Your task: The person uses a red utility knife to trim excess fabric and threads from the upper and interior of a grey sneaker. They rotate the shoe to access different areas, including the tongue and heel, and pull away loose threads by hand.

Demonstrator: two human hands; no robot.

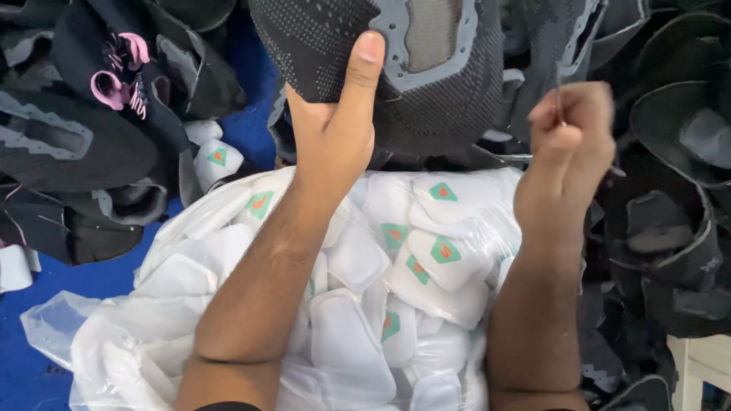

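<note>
The left hand (pixel 333 129) gripped the near edge of a black knitted fabric shoe upper with a grey trimmed opening (pixel 396 68), thumb pressed flat up its face. The right hand (pixel 567 156) was clenched, pinching a thin metal needle-like tool (pixel 558 99) just right of that upper. Below both forearms lay a clear plastic bag of white padded tongue pieces with green diamond labels (pixel 426 259). Heaps of more dark uppers (pixel 91 137) lay left and right on a blue surface (pixel 251 114).
</note>
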